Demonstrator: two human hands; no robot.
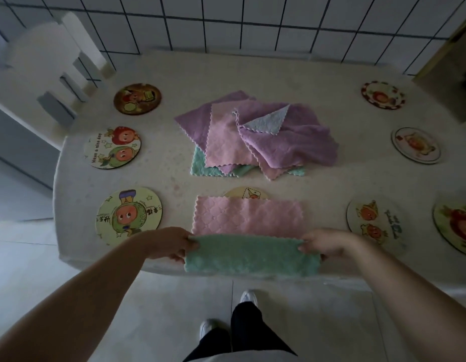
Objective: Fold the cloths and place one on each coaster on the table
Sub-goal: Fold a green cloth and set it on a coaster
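Observation:
A pink-and-green cloth [248,216] lies at the table's near edge, its green side [252,254] folded up over the pink. My left hand [171,242] pinches its left end and my right hand [324,242] pinches its right end. It partly covers a coaster [246,192]. A loose pile of purple, pink and green cloths [255,137] sits mid-table. Three round coasters lie down the left side [137,99], [112,147], [128,215]. Several more lie on the right [383,94], [415,145], [376,222], [457,226].
The pale speckled table [174,178] has rounded corners. A white chair [44,74] stands at the far left. A tiled wall runs behind. My feet [226,317] stand on the floor below the near edge.

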